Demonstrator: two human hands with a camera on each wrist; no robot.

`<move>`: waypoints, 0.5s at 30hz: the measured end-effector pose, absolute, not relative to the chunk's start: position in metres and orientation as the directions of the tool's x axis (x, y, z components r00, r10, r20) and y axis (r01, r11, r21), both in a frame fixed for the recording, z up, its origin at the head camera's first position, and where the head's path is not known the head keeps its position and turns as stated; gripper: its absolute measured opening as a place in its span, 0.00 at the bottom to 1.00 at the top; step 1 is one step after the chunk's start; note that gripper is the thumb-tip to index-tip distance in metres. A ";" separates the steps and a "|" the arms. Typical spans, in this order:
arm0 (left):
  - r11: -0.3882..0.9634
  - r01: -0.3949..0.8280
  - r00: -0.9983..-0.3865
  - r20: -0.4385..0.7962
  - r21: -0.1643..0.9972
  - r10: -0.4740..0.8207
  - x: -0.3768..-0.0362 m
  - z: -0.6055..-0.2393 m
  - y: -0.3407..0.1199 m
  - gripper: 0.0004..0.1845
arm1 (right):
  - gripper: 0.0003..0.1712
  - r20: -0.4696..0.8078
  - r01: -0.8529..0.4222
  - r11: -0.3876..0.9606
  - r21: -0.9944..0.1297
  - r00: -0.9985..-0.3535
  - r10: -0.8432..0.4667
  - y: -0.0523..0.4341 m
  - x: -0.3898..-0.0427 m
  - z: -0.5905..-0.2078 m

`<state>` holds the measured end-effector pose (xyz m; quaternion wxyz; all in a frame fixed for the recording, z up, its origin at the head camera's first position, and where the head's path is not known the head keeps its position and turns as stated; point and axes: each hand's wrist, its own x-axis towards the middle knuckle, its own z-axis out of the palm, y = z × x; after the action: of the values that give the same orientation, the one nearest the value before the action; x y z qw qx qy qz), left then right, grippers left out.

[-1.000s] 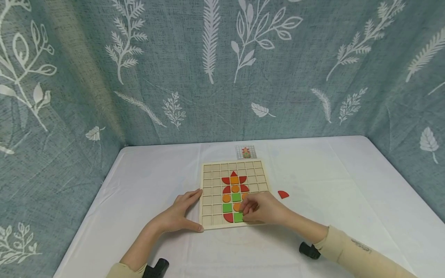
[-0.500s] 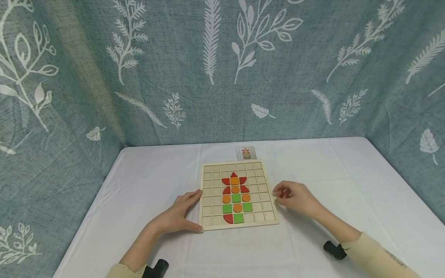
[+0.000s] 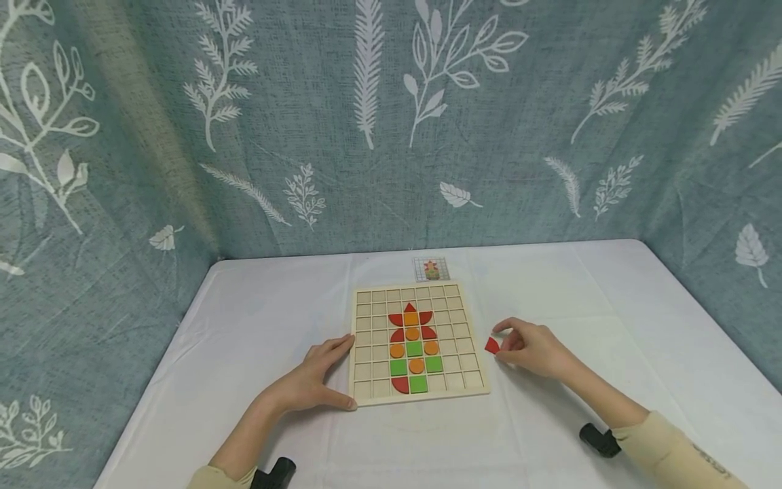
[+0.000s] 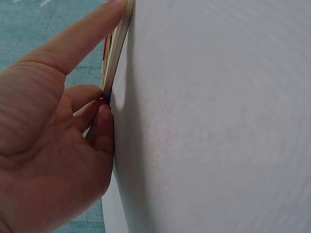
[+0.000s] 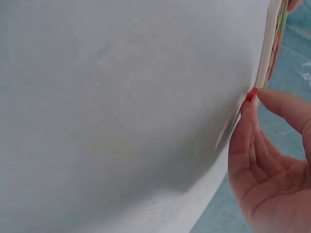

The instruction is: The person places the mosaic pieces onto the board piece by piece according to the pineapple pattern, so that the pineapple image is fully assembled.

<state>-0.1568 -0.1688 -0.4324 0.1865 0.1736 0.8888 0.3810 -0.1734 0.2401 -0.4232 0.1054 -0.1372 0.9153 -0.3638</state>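
A square wooden grid board [image 3: 379, 295] lies on the table, with red, orange and green pieces set in its middle columns. My left hand [image 3: 305, 382] rests against the board's left side, thumb at the near left corner and fingers farther up. In the left wrist view, the thumb [image 4: 73, 41] reaches along the board's edge [image 4: 116, 53]. Just beyond the right side of the board, my right hand [image 3: 534, 350] pinches a red quarter-circle piece [image 3: 492, 346]. The right wrist view shows this piece [image 5: 251, 94] edge-on between thumb and finger.
A small pattern card [image 3: 431, 269] with a grid and coloured picture lies behind the board. White cloth [image 3: 275, 299] covers the table, and a leaf-patterned blue-green curtain [image 3: 342, 204] hangs behind it. Black devices [image 3: 599, 440] sit at both wrists.
My right hand has moved right, off the board, uncovering a green square in its grid. It has taken hold of the loose red quarter-circle piece. The left hand stays in place.
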 end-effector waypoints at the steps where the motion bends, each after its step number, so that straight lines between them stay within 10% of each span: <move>1: 0.649 0.166 -0.870 -0.199 0.743 0.450 -0.157 -0.433 -0.169 0.59 | 0.22 -0.085 -0.194 0.696 -0.691 -0.935 -0.344 0.240 -0.174 -0.423; 15: 0.645 0.171 -0.868 -0.195 0.745 0.456 -0.157 -0.434 -0.169 0.59 | 0.16 -0.079 -0.202 0.703 -0.682 -0.935 -0.346 0.244 -0.182 -0.429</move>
<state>-0.1572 -0.1693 -0.4343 0.1860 0.1766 0.8877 0.3825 -0.1823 0.2437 -0.4290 0.1012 -0.1493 0.9171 -0.3554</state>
